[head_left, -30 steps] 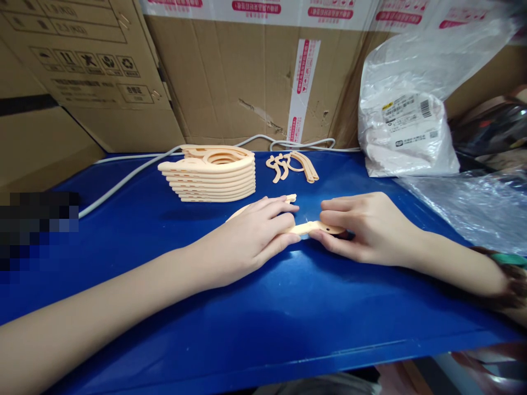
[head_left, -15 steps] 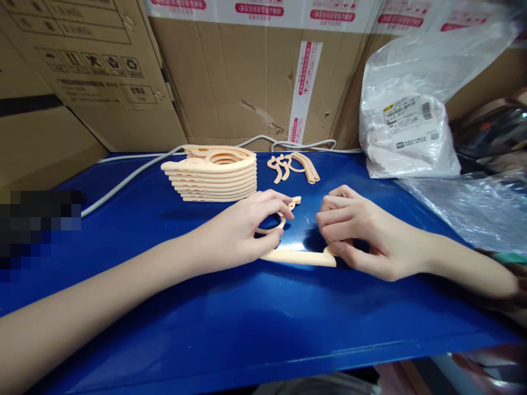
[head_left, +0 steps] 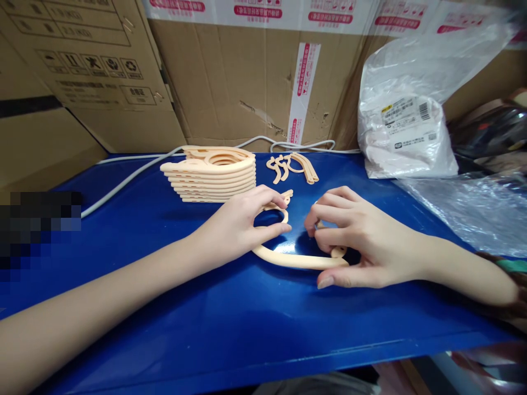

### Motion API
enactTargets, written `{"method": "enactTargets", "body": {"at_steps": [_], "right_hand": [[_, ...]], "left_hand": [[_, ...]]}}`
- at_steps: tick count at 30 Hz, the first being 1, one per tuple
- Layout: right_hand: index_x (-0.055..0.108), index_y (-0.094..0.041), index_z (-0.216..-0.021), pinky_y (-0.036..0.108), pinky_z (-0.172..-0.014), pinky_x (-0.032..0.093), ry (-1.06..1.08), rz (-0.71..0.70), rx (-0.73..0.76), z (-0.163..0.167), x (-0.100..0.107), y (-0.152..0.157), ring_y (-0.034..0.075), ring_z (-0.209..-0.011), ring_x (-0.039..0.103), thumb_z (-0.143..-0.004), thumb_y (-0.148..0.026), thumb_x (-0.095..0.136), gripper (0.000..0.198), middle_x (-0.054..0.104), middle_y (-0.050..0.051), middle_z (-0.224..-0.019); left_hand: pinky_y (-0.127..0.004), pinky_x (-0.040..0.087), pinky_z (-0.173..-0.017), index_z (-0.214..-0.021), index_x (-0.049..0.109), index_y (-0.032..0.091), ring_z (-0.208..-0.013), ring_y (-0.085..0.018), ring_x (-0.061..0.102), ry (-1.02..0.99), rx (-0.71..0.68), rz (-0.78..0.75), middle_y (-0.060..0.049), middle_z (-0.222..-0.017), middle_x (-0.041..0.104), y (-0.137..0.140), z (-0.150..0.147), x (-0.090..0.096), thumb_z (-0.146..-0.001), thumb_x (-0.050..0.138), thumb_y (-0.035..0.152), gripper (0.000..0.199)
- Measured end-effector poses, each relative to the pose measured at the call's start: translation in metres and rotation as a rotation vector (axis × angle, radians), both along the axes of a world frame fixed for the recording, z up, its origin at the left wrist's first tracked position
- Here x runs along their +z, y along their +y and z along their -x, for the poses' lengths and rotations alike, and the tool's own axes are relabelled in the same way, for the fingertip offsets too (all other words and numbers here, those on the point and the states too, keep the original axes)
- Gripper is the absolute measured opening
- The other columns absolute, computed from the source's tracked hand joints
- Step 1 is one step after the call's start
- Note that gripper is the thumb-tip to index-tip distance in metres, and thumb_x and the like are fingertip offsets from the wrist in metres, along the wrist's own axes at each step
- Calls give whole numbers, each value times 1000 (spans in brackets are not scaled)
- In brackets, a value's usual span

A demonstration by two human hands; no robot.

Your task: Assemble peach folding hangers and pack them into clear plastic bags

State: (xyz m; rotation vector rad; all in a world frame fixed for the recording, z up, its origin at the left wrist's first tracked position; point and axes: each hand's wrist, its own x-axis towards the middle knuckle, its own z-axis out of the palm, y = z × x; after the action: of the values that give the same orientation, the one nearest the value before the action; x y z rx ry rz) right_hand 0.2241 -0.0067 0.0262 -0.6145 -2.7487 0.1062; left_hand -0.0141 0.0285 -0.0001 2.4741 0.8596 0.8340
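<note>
A beige plastic folding hanger [head_left: 296, 260] lies on the blue table between my hands, its curved bar nearest me. My left hand [head_left: 251, 216] is closed round its left part, with the thumb and forefinger at a ring-shaped section. My right hand [head_left: 354, 236] grips the right end of the bar, its thumb below and the fingers bent over the top. Those fingers partly hide a small beige piece [head_left: 338, 252]. Behind my left hand stands a neat stack of folded beige hangers [head_left: 214, 178].
Loose hooks [head_left: 279, 168] and curved hanger arms [head_left: 307, 167] lie at the back of the blue table [head_left: 230, 329]. A grey cable [head_left: 127, 189] runs along the rear, before cardboard boxes [head_left: 239, 77]. A white plastic bag [head_left: 405, 131] and clear wrap [head_left: 486, 214] are at right.
My right hand has opened its fingers somewhat and shifted slightly left over the bar's end. The bar has turned a little, its right end moving right. My left hand stays nearly in place.
</note>
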Motion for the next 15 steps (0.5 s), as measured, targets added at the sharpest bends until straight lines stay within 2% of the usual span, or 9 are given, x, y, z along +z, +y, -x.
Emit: {"method": "enactTargets", "body": {"at_steps": [8, 12, 15], "right_hand": [[58, -17, -74, 33, -80, 34, -17, 33, 15, -1, -3, 2, 17, -82, 49, -90, -50, 62, 37, 61, 7, -94], [60, -16, -90, 31, -77, 38, 8, 44, 12, -3, -4, 5, 18, -83, 53, -91, -46, 63, 30, 62, 8, -94], [60, -14, -105, 29, -76, 42, 32, 12, -40, -4, -3, 5, 18, -84, 56, -89, -48, 64, 38, 62, 9, -97]], "left_hand": [[-28, 47, -95, -105, 63, 16, -108, -17, 63, 7, 11, -32, -5, -110, 67, -1, 1, -1, -89, 69, 30, 22], [-28, 46, -94, -104, 63, 16, -107, -17, 62, 15, 10, -42, -4, -109, 67, -2, 0, -1, -90, 67, 30, 20], [-28, 46, -93, -104, 63, 17, -105, -17, 63, 18, 13, -30, -4, -109, 67, -2, 0, 0, -90, 66, 29, 19]]}}
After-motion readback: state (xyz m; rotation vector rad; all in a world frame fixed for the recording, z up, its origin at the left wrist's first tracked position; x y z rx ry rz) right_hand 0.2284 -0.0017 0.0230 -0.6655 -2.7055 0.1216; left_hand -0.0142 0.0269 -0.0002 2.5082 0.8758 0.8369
